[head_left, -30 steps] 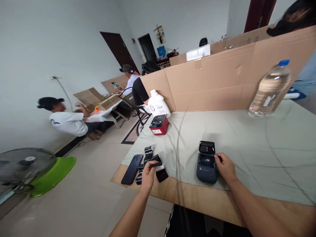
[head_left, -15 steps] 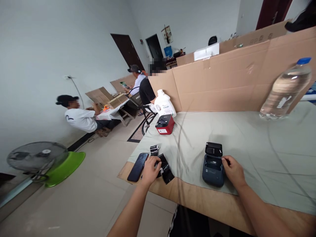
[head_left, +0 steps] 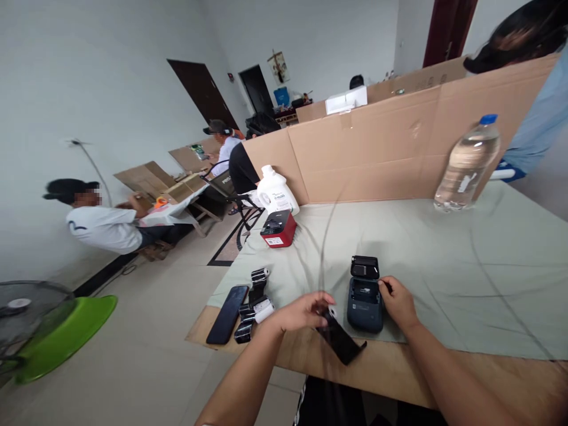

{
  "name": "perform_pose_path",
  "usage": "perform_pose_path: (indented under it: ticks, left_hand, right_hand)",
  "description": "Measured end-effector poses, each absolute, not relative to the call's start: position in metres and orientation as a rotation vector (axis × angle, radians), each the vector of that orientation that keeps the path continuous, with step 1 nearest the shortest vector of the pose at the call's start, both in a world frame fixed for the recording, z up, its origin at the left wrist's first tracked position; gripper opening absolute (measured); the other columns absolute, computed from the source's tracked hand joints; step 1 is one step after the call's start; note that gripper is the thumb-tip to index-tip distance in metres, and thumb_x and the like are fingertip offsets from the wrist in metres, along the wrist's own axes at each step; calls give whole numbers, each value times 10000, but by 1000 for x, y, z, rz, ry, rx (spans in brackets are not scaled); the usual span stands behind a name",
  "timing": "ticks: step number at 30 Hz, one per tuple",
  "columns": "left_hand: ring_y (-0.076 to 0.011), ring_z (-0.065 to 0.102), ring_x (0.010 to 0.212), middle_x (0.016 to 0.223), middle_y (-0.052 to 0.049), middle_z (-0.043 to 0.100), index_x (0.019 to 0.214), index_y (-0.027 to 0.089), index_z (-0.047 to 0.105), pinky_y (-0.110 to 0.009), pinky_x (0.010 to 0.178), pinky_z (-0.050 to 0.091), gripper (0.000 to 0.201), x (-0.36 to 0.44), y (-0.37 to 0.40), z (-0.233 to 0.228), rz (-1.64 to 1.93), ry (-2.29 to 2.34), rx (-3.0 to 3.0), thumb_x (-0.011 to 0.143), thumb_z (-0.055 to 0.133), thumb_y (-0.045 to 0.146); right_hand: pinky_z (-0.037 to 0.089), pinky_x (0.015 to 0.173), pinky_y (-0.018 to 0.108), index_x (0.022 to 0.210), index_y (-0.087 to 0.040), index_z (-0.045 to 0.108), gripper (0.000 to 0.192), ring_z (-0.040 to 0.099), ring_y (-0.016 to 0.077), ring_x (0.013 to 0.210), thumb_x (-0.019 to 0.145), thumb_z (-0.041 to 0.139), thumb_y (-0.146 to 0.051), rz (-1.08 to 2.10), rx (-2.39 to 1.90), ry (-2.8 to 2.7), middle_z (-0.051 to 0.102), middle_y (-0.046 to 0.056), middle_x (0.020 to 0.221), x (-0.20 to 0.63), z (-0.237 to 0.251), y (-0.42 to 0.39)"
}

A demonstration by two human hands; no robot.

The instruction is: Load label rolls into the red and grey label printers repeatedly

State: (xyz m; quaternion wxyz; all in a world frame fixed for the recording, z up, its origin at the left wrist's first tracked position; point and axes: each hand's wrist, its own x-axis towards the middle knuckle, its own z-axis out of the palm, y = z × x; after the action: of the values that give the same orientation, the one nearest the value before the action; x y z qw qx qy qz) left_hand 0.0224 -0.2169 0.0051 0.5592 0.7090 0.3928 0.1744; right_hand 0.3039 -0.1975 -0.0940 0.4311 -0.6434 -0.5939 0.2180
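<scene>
My left hand [head_left: 310, 310] is closed around a paper roll with a black outer side [head_left: 339, 340]; its loose black end trails down over the table's front edge. Just right of it stands a small dark-blue portable printer [head_left: 364, 313], its black lid [head_left: 364, 267] flipped up and the roll bay exposed. The fingers of my right hand [head_left: 397, 300] are curled and pinch the printer's upper right side. More black rolls [head_left: 257, 296] and a white roll [head_left: 264, 310] lie on the left, beside a dark phone [head_left: 227, 315].
A red and black box-shaped device [head_left: 278, 229] and a white jug [head_left: 277, 190] stand farther back. A cardboard partition [head_left: 364, 157] runs behind them, with a large water bottle [head_left: 467, 163] on the right. Other people sit beyond; a fan and green chair [head_left: 73, 337] are at left.
My left hand has lifted a black roll from the group by the phone and carried it right, close to the printer. My right hand stays at the printer. The view has turned slightly right.
</scene>
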Motion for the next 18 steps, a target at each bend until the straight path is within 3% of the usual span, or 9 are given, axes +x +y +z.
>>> perform_pose_path:
  ticks: [2, 6, 18]
  left_hand:
    - [-181, 619, 874, 974, -58, 656, 1151, 215, 590, -284, 758, 491, 460, 52, -222, 14, 327, 722, 1677, 699, 669, 175]
    - [-197, 598, 958, 1022, -68, 653, 1080, 188, 610, -324, 880, 457, 384, 99, -206, 17, 553, 799, 1925, 704, 608, 111]
    - [-245, 621, 895, 970, -34, 696, 1025, 247, 635, -388, 945, 398, 390, 138, -174, -16, 507, 1034, 2261, 658, 592, 123]
  right_hand:
    - [420, 644, 299, 802, -210, 620, 340, 593, 203, 712, 842, 391, -458, 554, -1610, -1477, 675, 57, 773, 303, -92, -198]
    - [427, 659, 300, 789, -209, 615, 324, 594, 202, 726, 839, 398, -444, 555, -1593, -1473, 672, 56, 783, 303, -92, -198]
    - [439, 687, 312, 789, -221, 604, 283, 596, 205, 743, 847, 403, -412, 550, -1583, -1469, 664, 50, 791, 303, -96, -197]
